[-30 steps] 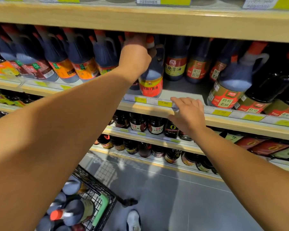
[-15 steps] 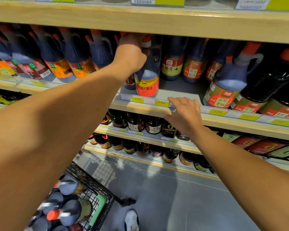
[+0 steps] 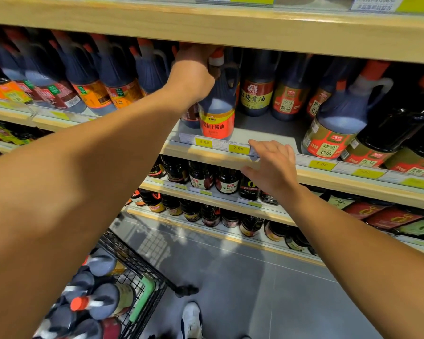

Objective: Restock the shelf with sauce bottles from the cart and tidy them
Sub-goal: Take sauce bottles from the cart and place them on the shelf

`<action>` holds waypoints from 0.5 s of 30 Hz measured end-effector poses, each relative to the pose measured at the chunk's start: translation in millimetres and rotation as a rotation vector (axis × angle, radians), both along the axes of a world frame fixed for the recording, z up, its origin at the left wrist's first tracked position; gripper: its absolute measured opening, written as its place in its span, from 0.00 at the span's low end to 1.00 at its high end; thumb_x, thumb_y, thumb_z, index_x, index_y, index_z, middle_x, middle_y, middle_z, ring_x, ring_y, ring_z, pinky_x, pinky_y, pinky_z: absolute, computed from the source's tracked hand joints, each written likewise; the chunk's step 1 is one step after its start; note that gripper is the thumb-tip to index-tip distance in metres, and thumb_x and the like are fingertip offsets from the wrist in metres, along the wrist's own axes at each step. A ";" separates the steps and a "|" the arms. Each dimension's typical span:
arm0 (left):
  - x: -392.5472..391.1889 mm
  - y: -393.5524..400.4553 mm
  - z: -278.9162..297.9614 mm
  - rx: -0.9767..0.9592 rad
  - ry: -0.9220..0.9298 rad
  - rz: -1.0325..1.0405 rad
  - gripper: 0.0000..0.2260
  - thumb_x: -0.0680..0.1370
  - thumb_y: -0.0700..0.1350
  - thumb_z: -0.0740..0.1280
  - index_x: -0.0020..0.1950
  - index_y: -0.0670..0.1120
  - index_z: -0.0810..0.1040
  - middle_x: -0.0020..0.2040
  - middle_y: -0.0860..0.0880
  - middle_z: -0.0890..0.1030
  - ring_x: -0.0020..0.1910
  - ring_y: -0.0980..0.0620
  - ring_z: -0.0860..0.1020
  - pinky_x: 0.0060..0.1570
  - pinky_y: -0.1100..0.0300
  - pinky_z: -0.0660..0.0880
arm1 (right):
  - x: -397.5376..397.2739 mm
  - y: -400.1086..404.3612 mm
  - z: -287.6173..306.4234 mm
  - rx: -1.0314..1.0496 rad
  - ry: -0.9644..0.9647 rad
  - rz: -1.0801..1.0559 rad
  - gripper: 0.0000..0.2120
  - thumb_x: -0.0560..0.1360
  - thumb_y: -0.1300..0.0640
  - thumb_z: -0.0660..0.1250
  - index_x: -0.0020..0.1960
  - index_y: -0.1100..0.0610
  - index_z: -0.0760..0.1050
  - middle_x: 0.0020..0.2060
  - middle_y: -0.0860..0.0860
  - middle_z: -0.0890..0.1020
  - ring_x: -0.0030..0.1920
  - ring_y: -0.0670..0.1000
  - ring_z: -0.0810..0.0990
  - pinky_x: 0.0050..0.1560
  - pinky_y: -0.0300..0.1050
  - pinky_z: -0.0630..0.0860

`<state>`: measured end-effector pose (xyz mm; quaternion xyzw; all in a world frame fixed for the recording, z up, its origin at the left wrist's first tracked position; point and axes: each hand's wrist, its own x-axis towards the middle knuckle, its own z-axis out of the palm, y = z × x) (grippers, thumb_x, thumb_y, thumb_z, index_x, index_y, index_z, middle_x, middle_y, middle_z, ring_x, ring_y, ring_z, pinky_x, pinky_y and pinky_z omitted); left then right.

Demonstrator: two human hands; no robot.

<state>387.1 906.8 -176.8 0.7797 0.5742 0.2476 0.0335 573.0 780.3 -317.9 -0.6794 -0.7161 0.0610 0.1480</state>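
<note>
soy sauce jug [image 3: 217, 111]: full, heavy, slick plastic; stands at shelf [image 3: 206, 156] front edge.
left hand [image 3: 194, 72]: wrapped round its neck, best hold.
right hand [image 3: 273, 167]: fingers spread, resting on shelf edge.

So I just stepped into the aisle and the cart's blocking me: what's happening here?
A person is restocking sauce. Their left hand grips the top of a red-labelled bottle standing at the shelf front. The right hand rests open on the shelf edge by the price tags. More bottles lie in the cart below.
</note>
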 end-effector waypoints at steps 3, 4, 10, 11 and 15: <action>1.1 -6.9 -4.8 -0.023 -0.014 0.005 0.20 0.74 0.42 0.63 0.67 0.50 0.70 0.65 0.40 0.72 0.60 0.37 0.72 0.52 0.54 0.71 | -1.8 -3.2 7.6 -0.024 0.015 0.004 0.33 0.73 0.43 0.68 0.74 0.50 0.62 0.69 0.48 0.71 0.73 0.58 0.61 0.74 0.60 0.52; 0.5 -14.0 -6.3 -0.041 -0.050 0.002 0.22 0.75 0.41 0.63 0.69 0.50 0.69 0.64 0.39 0.73 0.59 0.36 0.73 0.51 0.53 0.71 | -2.7 -4.4 10.9 -0.030 0.026 0.007 0.33 0.73 0.44 0.68 0.74 0.50 0.62 0.69 0.48 0.70 0.73 0.58 0.60 0.74 0.60 0.53; -12.2 -68.5 -16.9 -0.105 -0.086 0.042 0.21 0.78 0.48 0.64 0.68 0.41 0.68 0.64 0.39 0.73 0.65 0.40 0.70 0.60 0.51 0.68 | -16.3 -18.1 31.3 0.013 0.028 0.106 0.34 0.69 0.43 0.70 0.71 0.53 0.66 0.65 0.51 0.74 0.68 0.59 0.68 0.69 0.56 0.63; -17.9 -82.2 -21.2 -0.134 -0.126 0.016 0.25 0.78 0.48 0.64 0.73 0.42 0.65 0.70 0.41 0.69 0.70 0.42 0.66 0.66 0.51 0.65 | -21.5 -22.9 35.3 0.028 0.028 0.126 0.34 0.68 0.43 0.71 0.70 0.53 0.67 0.63 0.52 0.75 0.66 0.58 0.69 0.69 0.55 0.64; -52.9 -151.3 -46.6 -0.165 -0.251 0.035 0.29 0.75 0.48 0.65 0.75 0.42 0.63 0.73 0.43 0.68 0.72 0.46 0.66 0.71 0.52 0.63 | -51.2 -51.1 51.1 0.056 0.036 0.221 0.35 0.68 0.45 0.73 0.70 0.56 0.68 0.60 0.52 0.77 0.61 0.57 0.72 0.64 0.52 0.68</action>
